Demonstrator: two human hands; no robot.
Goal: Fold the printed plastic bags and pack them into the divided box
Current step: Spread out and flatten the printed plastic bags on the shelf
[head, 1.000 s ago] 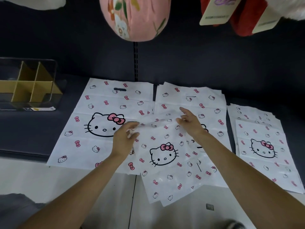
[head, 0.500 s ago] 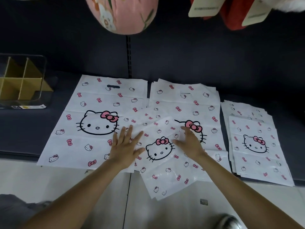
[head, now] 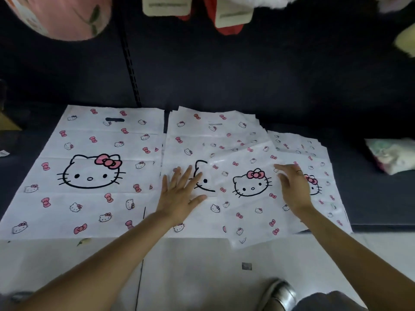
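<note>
A small white bag with a cat face and pink bows (head: pixel 249 198) lies slanted across a middle stack of larger printed bags (head: pixel 202 131). My left hand (head: pixel 182 194) rests flat with spread fingers on the middle stack, just left of the small bag. My right hand (head: pixel 292 187) lies with straight fingers on the small bag's right edge. One large bag (head: pixel 89 176) lies flat at the left. Under my right hand a stack of small bags (head: pixel 314 158) peeks out. Of the divided box only a cardboard corner (head: pixel 6 122) shows at the left edge.
The bags lie on a dark shelf (head: pixel 370 198) with a dark back wall. A pastel packet (head: pixel 395 153) sits at the far right. Plush items and tags (head: pixel 231 16) hang overhead. Below the shelf edge is a white floor (head: pixel 202 277) with a silver shoe (head: pixel 278 292).
The small bag slid to the right over the middle stack and both hands moved right with it. The view shifted right, so the divided box is nearly out of frame.
</note>
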